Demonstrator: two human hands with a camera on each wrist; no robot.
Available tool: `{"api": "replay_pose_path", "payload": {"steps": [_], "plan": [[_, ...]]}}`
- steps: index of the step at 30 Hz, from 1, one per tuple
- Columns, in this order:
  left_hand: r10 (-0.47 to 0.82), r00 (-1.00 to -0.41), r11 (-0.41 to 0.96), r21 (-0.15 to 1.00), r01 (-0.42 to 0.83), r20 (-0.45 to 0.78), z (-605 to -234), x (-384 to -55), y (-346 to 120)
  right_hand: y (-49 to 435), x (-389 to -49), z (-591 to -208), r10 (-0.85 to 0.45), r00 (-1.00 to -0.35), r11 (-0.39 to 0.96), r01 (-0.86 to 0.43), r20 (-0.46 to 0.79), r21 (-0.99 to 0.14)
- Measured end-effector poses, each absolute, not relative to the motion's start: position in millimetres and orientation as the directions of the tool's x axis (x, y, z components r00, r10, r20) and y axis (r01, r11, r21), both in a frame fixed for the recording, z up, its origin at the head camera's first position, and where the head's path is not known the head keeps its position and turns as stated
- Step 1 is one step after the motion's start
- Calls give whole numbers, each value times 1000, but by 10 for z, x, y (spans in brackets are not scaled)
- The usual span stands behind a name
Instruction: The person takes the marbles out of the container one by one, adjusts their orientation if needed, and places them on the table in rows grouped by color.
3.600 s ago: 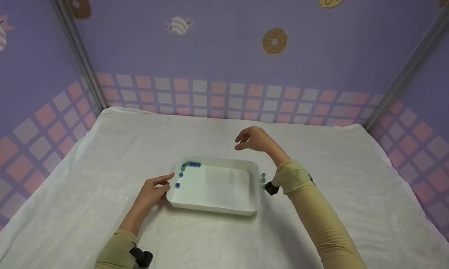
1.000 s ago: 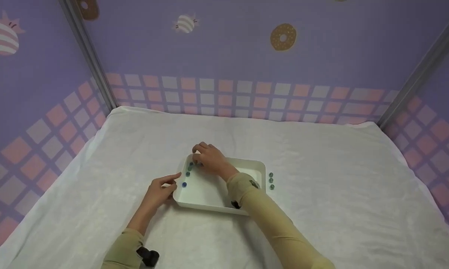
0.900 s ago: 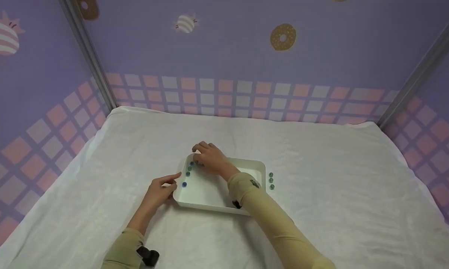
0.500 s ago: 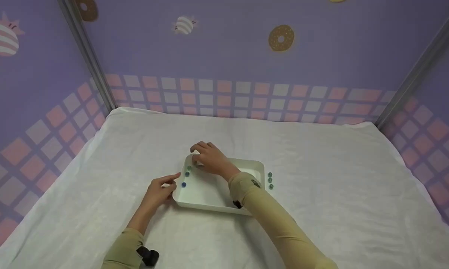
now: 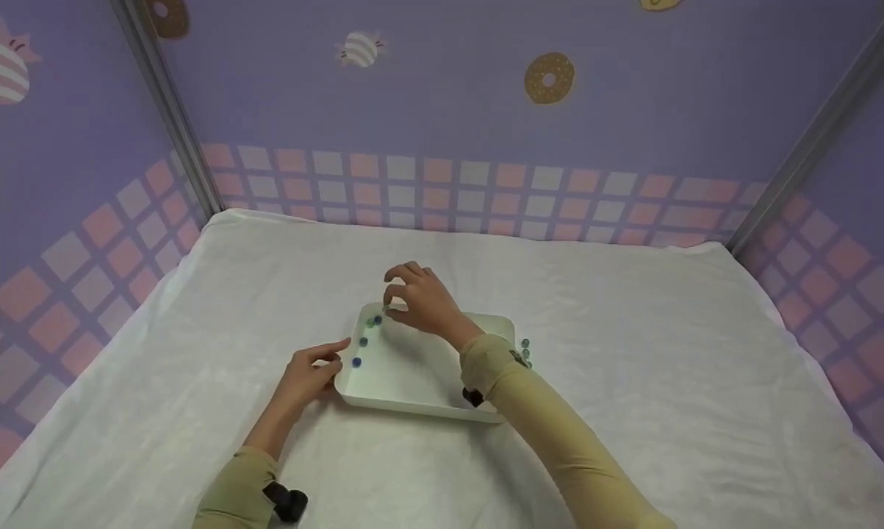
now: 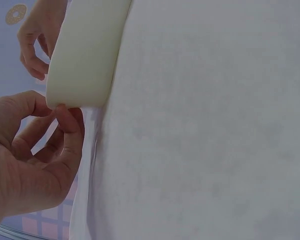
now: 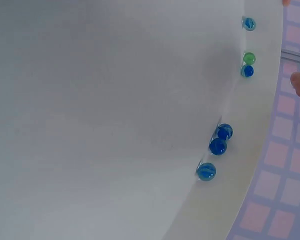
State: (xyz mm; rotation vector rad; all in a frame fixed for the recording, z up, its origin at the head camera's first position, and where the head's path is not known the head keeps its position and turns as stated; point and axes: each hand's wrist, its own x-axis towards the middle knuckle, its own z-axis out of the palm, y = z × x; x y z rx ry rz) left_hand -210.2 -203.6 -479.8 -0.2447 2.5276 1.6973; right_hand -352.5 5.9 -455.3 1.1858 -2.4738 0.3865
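Note:
My left hand pinches the left wall of a shallow white tray; in the left wrist view its thumb and finger meet at the tray's end. My right hand is raised over the tray's back left corner, a small green marble pinched between thumb and index finger. In the tray, blue marbles lie spaced along the left wall, with a green marble touching a blue one near the corner. The right wrist view shows more blue marbles along the back wall, which the right hand hides in the head view.
Outside the tray's right wall, several green marbles stand in a short row on the white cloth, partly covered by the right sleeve. Patterned purple walls with grey corner posts enclose the table.
My right hand crossed from the tray's back right to its back left corner, reached in, and has now lifted slightly with a green marble. The left hand keeps its place on the tray.

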Motion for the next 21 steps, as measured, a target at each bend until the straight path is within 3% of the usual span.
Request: {"api": "replay_pose_path", "payload": {"steps": [21], "plan": [[-65, -983, 355, 916, -185, -173, -4801, -2098, -2047, 409, -3254, -4306, -554, -639, 509, -767, 534, -390]]}}
